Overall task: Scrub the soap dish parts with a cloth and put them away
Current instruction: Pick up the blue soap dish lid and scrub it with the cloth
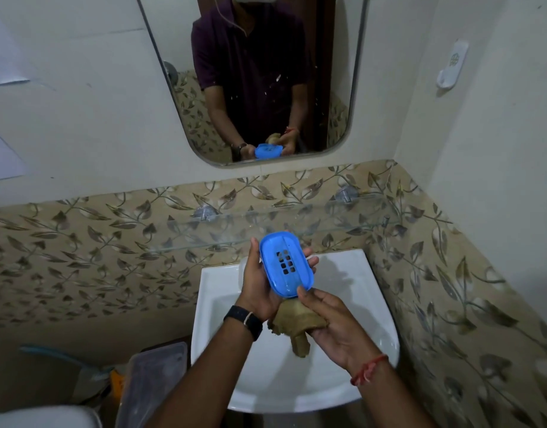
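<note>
Fingers (310, 261) around tray (286, 264) and cloth (297, 322), sink (374, 304) beneath, shelf (327, 219) beyond

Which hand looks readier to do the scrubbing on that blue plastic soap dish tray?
The right hand: it grips the crumpled brown cloth just below the blue slotted plastic soap dish tray, thumb at its near edge. The left hand is busy cradling the tray over the white sink.

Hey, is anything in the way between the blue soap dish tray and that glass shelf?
Nothing visible does. The blue tray, held in the left hand, is just in front of the glass shelf.
</note>
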Demonstrator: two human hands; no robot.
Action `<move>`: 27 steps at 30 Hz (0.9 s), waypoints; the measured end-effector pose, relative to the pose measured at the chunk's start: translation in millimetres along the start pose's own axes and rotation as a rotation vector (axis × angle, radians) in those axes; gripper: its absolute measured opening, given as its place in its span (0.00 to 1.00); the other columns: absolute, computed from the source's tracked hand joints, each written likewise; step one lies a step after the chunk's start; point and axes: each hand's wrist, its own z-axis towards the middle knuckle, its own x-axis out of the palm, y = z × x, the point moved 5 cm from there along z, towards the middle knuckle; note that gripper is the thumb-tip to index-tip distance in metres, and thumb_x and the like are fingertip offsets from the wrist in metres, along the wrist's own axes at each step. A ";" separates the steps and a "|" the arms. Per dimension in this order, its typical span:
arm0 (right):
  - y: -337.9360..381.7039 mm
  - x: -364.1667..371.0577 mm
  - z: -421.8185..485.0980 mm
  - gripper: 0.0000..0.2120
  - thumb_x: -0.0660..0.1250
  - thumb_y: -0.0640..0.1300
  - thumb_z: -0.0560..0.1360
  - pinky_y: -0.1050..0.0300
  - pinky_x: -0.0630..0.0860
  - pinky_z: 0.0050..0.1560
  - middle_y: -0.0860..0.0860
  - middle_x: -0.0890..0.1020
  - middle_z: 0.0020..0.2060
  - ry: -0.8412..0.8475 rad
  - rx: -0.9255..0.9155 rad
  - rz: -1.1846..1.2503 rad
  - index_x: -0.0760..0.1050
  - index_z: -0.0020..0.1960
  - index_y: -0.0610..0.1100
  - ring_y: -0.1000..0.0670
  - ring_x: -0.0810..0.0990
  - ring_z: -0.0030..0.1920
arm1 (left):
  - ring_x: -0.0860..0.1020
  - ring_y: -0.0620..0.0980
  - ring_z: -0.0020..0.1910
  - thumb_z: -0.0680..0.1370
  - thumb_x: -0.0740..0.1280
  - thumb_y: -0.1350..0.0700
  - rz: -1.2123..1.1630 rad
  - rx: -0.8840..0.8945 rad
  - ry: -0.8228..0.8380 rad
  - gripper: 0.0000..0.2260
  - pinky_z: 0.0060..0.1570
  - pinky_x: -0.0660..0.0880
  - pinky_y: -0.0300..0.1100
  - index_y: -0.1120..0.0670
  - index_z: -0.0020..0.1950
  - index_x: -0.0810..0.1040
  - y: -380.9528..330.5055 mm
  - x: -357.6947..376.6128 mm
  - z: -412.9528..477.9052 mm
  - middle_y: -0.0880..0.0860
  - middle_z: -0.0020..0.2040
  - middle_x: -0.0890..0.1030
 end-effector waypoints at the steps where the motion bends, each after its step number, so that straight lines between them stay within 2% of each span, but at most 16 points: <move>1: -0.1 -4.3 -2.0 0.19 0.73 0.45 0.75 0.48 0.82 0.48 0.34 0.83 0.55 -0.011 0.012 -0.068 0.78 0.62 0.35 0.40 0.84 0.50 | 0.82 0.66 0.60 0.77 0.53 0.26 -0.005 0.018 -0.021 0.40 0.57 0.81 0.59 0.58 0.65 0.83 -1.8 -2.2 1.3 0.65 0.64 0.82; 3: -1.5 -19.2 -6.2 0.24 0.77 0.42 0.71 0.53 0.83 0.43 0.39 0.85 0.54 -0.122 0.034 -0.232 0.73 0.64 0.39 0.44 0.86 0.50 | 0.84 0.64 0.54 0.77 0.54 0.27 -0.001 0.067 -0.052 0.37 0.53 0.81 0.57 0.54 0.63 0.84 -8.6 -6.2 1.9 0.63 0.58 0.84; 5: 4.6 -38.2 -11.2 0.32 0.79 0.39 0.68 0.52 0.84 0.47 0.44 0.86 0.52 -0.350 -0.011 -0.489 0.68 0.66 0.47 0.46 0.86 0.51 | 0.84 0.62 0.52 0.77 0.55 0.27 0.023 0.102 -0.075 0.35 0.53 0.81 0.56 0.52 0.66 0.83 -16.7 -8.5 -0.2 0.62 0.57 0.84; 6: 13.7 -44.9 -12.9 0.32 0.80 0.38 0.67 0.46 0.83 0.53 0.44 0.85 0.52 -0.455 -0.076 -0.610 0.70 0.67 0.46 0.44 0.86 0.52 | 0.84 0.62 0.52 0.77 0.54 0.27 0.039 0.111 -0.082 0.35 0.53 0.80 0.57 0.51 0.66 0.82 -19.6 -9.6 -1.2 0.62 0.57 0.84; 8: 39.3 -42.2 -15.2 0.21 0.81 0.42 0.66 0.38 0.81 0.56 0.44 0.86 0.49 -0.542 -0.241 -0.694 0.78 0.56 0.49 0.41 0.85 0.51 | 0.84 0.61 0.52 0.77 0.54 0.27 0.075 0.122 -0.081 0.35 0.56 0.78 0.56 0.52 0.66 0.83 -21.6 -10.9 -2.1 0.62 0.57 0.84; 9: 53.5 -33.1 -16.0 0.18 0.81 0.47 0.65 0.39 0.81 0.54 0.46 0.86 0.47 -0.534 -0.309 -0.704 0.80 0.52 0.51 0.43 0.85 0.50 | 0.83 0.60 0.52 0.77 0.55 0.27 0.093 0.128 -0.075 0.35 0.57 0.78 0.56 0.53 0.64 0.84 -21.0 -10.1 -2.5 0.61 0.56 0.83; 11: 78.6 -8.6 -11.7 0.17 0.78 0.57 0.62 0.48 0.83 0.51 0.52 0.87 0.43 -0.497 -0.443 -0.750 0.82 0.49 0.57 0.51 0.85 0.47 | 0.82 0.58 0.52 0.76 0.55 0.27 0.151 0.130 -0.074 0.36 0.56 0.78 0.54 0.54 0.61 0.85 -17.7 -6.2 -3.5 0.60 0.56 0.83; 12: 86.8 3.5 -6.9 0.16 0.77 0.58 0.62 0.53 0.82 0.49 0.54 0.87 0.42 -0.470 -0.510 -0.792 0.82 0.49 0.57 0.54 0.85 0.46 | 0.82 0.58 0.53 0.75 0.55 0.27 0.191 0.124 -0.079 0.36 0.55 0.78 0.54 0.53 0.61 0.85 -15.7 -3.2 -4.4 0.59 0.57 0.83; 14: 93.7 29.2 3.9 0.15 0.78 0.54 0.67 0.59 0.81 0.48 0.56 0.85 0.43 -0.412 -0.597 -0.892 0.83 0.52 0.55 0.58 0.84 0.44 | 0.83 0.58 0.56 0.76 0.55 0.27 0.255 0.098 -0.079 0.35 0.55 0.78 0.55 0.52 0.63 0.84 -10.3 4.5 -6.4 0.60 0.62 0.83; 16: 87.6 49.5 13.4 0.21 0.78 0.49 0.69 0.67 0.78 0.49 0.56 0.81 0.51 -0.334 -0.588 -1.011 0.80 0.62 0.54 0.61 0.82 0.47 | 0.83 0.58 0.59 0.79 0.53 0.29 0.282 0.085 -0.072 0.34 0.57 0.80 0.53 0.54 0.63 0.84 -5.4 10.5 -8.4 0.60 0.63 0.83; 18: 72.6 56.6 18.4 0.36 0.78 0.48 0.69 0.73 0.76 0.52 0.57 0.77 0.58 -0.207 -0.526 -1.070 0.68 0.74 0.55 0.63 0.79 0.53 | 0.84 0.56 0.58 0.80 0.54 0.32 0.284 0.096 -0.078 0.32 0.55 0.82 0.49 0.55 0.62 0.84 -4.5 10.9 -10.0 0.60 0.61 0.84; 20: 64.5 49.8 15.4 0.45 0.78 0.53 0.68 0.70 0.73 0.58 0.61 0.74 0.62 -0.199 -0.526 -1.149 0.58 0.78 0.57 0.63 0.74 0.61 | 0.84 0.55 0.58 0.81 0.54 0.33 0.290 0.104 -0.076 0.31 0.53 0.83 0.47 0.54 0.62 0.84 -6.9 7.3 -12.3 0.59 0.59 0.85; 21: 64.6 44.4 13.0 0.45 0.77 0.57 0.67 0.66 0.71 0.61 0.59 0.73 0.65 -0.258 -0.559 -1.242 0.58 0.78 0.58 0.59 0.70 0.65 | 0.84 0.55 0.58 0.81 0.52 0.33 0.295 0.103 -0.075 0.31 0.54 0.83 0.47 0.54 0.63 0.84 -8.1 5.2 -13.7 0.58 0.60 0.85; 23: 65.3 37.2 10.3 0.41 0.74 0.63 0.66 0.55 0.70 0.66 0.55 0.69 0.69 -0.355 -0.599 -1.359 0.65 0.75 0.58 0.51 0.65 0.68 | 0.83 0.56 0.60 0.81 0.51 0.32 0.293 0.093 -0.088 0.33 0.58 0.81 0.49 0.54 0.64 0.83 -9.5 2.8 -15.9 0.59 0.62 0.84; 24: 64.1 37.1 10.6 0.37 0.74 0.62 0.67 0.52 0.71 0.68 0.53 0.70 0.69 -0.346 -0.597 -1.320 0.69 0.73 0.57 0.50 0.66 0.69 | 0.83 0.56 0.60 0.81 0.52 0.32 0.287 0.097 -0.093 0.33 0.59 0.80 0.49 0.54 0.64 0.83 -10.3 2.4 -16.2 0.59 0.62 0.84; 27: 58.3 48.0 10.2 0.25 0.72 0.56 0.73 0.53 0.73 0.68 0.53 0.75 0.66 -0.309 -0.661 -1.241 0.76 0.68 0.53 0.53 0.71 0.66 | 0.83 0.56 0.59 0.80 0.53 0.31 0.290 0.128 -0.095 0.33 0.58 0.81 0.49 0.54 0.62 0.85 -13.7 5.8 -15.5 0.59 0.62 0.84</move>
